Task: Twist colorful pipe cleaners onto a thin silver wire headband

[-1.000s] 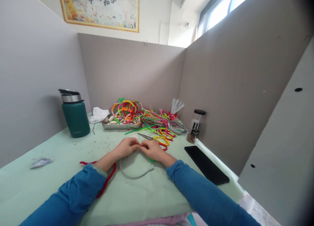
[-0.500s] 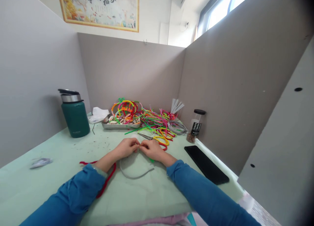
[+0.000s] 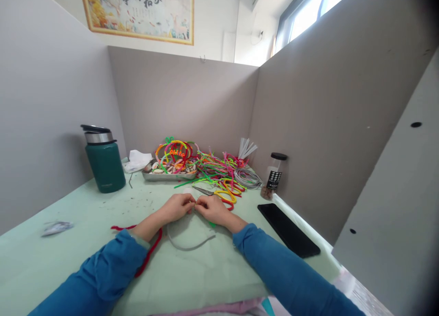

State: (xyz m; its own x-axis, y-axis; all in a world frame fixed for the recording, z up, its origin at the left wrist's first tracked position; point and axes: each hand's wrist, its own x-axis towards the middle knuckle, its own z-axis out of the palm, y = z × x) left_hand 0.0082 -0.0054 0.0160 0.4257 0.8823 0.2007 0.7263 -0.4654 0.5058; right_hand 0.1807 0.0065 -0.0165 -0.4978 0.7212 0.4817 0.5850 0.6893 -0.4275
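1. The grey strip [image 3: 187, 249] lies at lower centre on the worktop [image 3: 209, 279], below the fingers, its long axis curving rightward.
2. The left hand [image 3: 175, 207] is nearer its upper-left end.
3. The left and right hand [image 3: 215, 210] pinch closed, tips nearly meeting; anything gripped is too small to tell.

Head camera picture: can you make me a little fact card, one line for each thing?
Left hand: fingers pinched
Right hand: fingers pinched, close to the left hand's; anything held is too small to tell
Scissors: just beyond the right hand
Gray strip: curved, nearer than the hands
Red fuzzy stem: partly behind the left sleeve
Green bottle: stands on the left
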